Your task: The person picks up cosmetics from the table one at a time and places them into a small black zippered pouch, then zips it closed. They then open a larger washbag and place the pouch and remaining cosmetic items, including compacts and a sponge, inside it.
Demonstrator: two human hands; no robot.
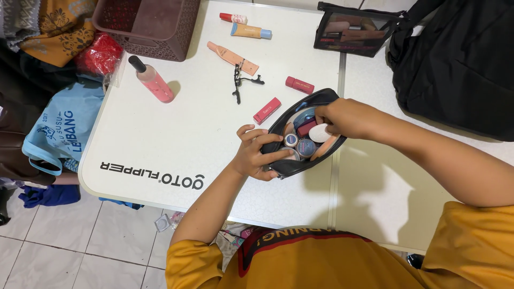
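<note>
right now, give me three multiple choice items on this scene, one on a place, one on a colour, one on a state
1. Where does the eyelash curler lie?
A. inside the brown basket
B. on the white table, beside the peach tube
C. on the floor

2. What colour is the pouch that the hands hold?
A. black
B. yellow
C. light blue

3. What state is the pouch in?
A. zipped shut
B. open, with small items inside
C. folded flat

Answers:
1 B, it rests on the white table next to the peach tube.
2 A, the left hand grips its black rim.
3 B, the right hand reaches into its open mouth among small jars.
</note>
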